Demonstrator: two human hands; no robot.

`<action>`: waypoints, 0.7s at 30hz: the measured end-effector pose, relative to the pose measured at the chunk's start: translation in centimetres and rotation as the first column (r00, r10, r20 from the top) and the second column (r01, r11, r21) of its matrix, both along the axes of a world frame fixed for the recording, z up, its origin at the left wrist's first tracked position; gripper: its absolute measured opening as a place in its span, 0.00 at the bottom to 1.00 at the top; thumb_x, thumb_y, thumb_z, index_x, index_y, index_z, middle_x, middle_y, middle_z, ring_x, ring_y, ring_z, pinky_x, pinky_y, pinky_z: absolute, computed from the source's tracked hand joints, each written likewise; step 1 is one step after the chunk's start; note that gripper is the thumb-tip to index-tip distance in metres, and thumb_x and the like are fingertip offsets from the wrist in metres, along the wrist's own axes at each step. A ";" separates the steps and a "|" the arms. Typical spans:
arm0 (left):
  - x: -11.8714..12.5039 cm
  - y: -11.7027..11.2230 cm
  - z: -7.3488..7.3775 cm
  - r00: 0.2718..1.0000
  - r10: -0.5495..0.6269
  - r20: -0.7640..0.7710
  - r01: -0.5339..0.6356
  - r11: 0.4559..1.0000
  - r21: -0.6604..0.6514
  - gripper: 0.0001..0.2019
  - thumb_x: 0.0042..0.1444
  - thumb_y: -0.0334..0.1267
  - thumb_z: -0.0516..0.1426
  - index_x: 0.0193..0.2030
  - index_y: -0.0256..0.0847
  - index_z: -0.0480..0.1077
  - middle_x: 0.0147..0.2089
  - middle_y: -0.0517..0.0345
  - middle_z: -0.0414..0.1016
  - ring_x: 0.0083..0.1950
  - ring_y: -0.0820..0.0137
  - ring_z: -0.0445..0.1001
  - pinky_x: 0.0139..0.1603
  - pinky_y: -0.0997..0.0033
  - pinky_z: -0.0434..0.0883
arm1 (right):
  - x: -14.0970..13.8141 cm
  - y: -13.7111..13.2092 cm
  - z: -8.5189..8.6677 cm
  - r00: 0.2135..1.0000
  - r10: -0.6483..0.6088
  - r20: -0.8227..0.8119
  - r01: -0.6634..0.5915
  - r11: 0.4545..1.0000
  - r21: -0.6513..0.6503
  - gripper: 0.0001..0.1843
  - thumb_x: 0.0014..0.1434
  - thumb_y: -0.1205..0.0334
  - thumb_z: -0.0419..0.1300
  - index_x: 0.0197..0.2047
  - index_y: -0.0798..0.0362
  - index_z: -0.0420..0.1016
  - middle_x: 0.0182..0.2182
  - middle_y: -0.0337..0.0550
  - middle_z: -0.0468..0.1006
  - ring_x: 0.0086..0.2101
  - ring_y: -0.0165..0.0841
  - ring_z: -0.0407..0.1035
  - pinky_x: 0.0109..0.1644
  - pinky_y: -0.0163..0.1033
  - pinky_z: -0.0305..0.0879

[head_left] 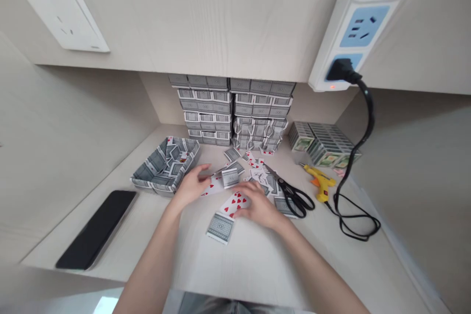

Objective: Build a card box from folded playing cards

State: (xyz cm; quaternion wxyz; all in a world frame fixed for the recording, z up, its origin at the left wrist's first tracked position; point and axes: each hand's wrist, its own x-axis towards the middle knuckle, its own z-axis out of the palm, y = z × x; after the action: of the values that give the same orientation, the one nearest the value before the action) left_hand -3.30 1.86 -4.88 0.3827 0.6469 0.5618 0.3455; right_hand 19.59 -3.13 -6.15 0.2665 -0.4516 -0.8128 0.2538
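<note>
on a pale desk [198,270] set between pale side panels [415,171], the left hand [191,186] spreads its thumb and fingers wide at the edge of a heart card [212,187]. the right hand [257,203] curls over another heart card [234,202], touching it; whether it pinches it i cannot tell. a folded card [221,228] lies just in front, patterned side up. loose cards [258,175] scatter beyond, with black scissors [300,202] and a yellow glue gun [323,184] to the right. a card-built tray [147,185] and a dark phone [96,230] sit to the left. stacked card-built boxes [208,105] fill the recess behind, under an overhanging panel [184,19] bearing a white wall socket [61,10] and a power strip [362,27], whose plugged-in black cable [371,117] hangs to the desktop
</note>
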 end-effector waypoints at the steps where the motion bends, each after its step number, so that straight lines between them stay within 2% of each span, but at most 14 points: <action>1: 0.0 0.1 0.1 0.999 0.030 -0.037 -0.030 0.999 0.014 0.21 0.47 0.38 0.54 0.50 0.35 0.66 0.44 0.49 0.74 0.42 0.64 0.73 0.41 0.66 0.70 | 0.1 0.0 0.2 0.999 0.046 -0.003 -0.046 0.999 0.006 0.34 0.40 0.47 0.66 0.51 0.46 0.68 0.49 0.46 0.69 0.47 0.42 0.57 0.50 0.45 0.51; 4: 0.0 0.4 0.2 0.977 0.112 -0.184 -0.091 0.988 0.123 0.15 0.51 0.41 0.51 0.40 0.35 0.72 0.42 0.49 0.75 0.43 0.63 0.73 0.46 0.66 0.67 | 0.4 0.0 0.5 0.994 0.103 0.029 -0.103 0.995 0.008 0.31 0.41 0.46 0.65 0.49 0.44 0.69 0.48 0.44 0.70 0.47 0.42 0.57 0.50 0.46 0.51; 7: 0.0 0.5 -0.1 0.953 0.130 -0.273 -0.066 0.970 0.232 0.14 0.52 0.41 0.50 0.34 0.37 0.73 0.43 0.50 0.75 0.45 0.64 0.72 0.47 0.68 0.65 | 0.5 0.0 0.4 0.994 0.087 0.061 -0.087 0.996 -0.008 0.30 0.42 0.46 0.64 0.50 0.43 0.69 0.47 0.43 0.70 0.46 0.41 0.58 0.49 0.46 0.51; 11: 0.3 0.1 -0.3 0.927 0.159 -0.341 -0.044 0.946 0.320 0.14 0.54 0.43 0.50 0.29 0.39 0.73 0.40 0.52 0.76 0.41 0.67 0.72 0.42 0.71 0.65 | 0.4 0.0 -0.3 0.996 -0.005 0.092 0.010 0.998 -0.054 0.34 0.38 0.46 0.67 0.49 0.47 0.68 0.42 0.45 0.69 0.44 0.41 0.58 0.48 0.45 0.52; 14: 0.9 -0.4 0.1 0.897 0.194 -0.397 -0.019 0.915 0.402 0.15 0.54 0.44 0.49 0.26 0.39 0.71 0.33 0.53 0.74 0.35 0.69 0.71 0.37 0.73 0.64 | 0.3 0.0 -0.6 0.991 -0.082 0.108 0.088 0.995 -0.054 0.33 0.32 0.46 0.69 0.42 0.50 0.70 0.39 0.44 0.68 0.42 0.41 0.58 0.46 0.44 0.53; 17: 1.6 -1.0 0.6 0.861 0.224 -0.457 0.014 0.887 0.461 0.16 0.55 0.44 0.49 0.24 0.39 0.69 0.27 0.55 0.71 0.30 0.72 0.68 0.33 0.74 0.61 | 0.2 0.1 -0.7 0.992 -0.106 0.076 0.108 0.994 -0.032 0.27 0.31 0.48 0.70 0.34 0.52 0.69 0.35 0.42 0.67 0.40 0.39 0.59 0.43 0.41 0.55; 21: 2.1 -1.4 0.8 0.844 0.227 -0.487 0.037 0.879 0.475 0.14 0.54 0.43 0.50 0.23 0.39 0.67 0.26 0.57 0.69 0.28 0.73 0.67 0.31 0.74 0.60 | 0.2 0.5 -0.7 0.995 -0.086 -0.058 0.084 0.996 -0.030 0.14 0.42 0.57 0.66 0.29 0.53 0.66 0.30 0.39 0.66 0.32 0.33 0.61 0.36 0.36 0.56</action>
State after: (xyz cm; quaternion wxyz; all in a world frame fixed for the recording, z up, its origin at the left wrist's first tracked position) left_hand -1.19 0.46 -4.11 0.0281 0.7596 0.5775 0.2979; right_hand 19.80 -2.66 -6.82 0.2948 -0.4816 -0.7810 0.2669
